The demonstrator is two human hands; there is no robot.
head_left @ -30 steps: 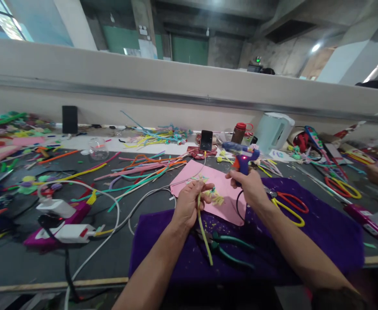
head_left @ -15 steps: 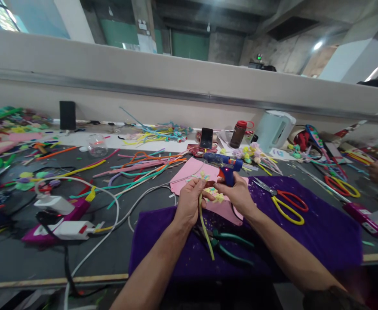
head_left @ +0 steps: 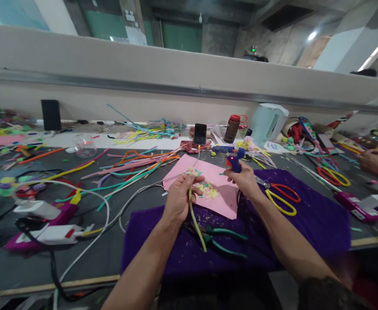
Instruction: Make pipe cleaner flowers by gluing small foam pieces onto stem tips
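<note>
My left hand [head_left: 179,196] pinches a yellow pipe cleaner [head_left: 195,221] whose tail hangs down over the purple cloth. Small yellow and teal bits show at its upper end, too small to make out fully. In my right hand [head_left: 246,178] is a blue hot glue gun [head_left: 235,163], its nozzle pointing left and a red light lit on it. Beneath and between the hands lies a pink sheet [head_left: 222,200] with short yellow and teal cut pieces [head_left: 208,190]. Teal-handled pliers [head_left: 225,242] rest on the purple cloth [head_left: 305,232] below.
Scissors [head_left: 281,200] with red and yellow handles lie right of my right hand. Pipe cleaners [head_left: 133,165] spread to the left, near a power strip [head_left: 43,230] and white cables. A phone [head_left: 199,134], bottle [head_left: 232,129] and kettle [head_left: 268,125] stand behind. Another person's hand [head_left: 377,165] is at far right.
My right hand has moved the glue gun away from my left hand, to the right. The hands are now apart, and more of the pink sheet shows. The view has shifted slightly.
</note>
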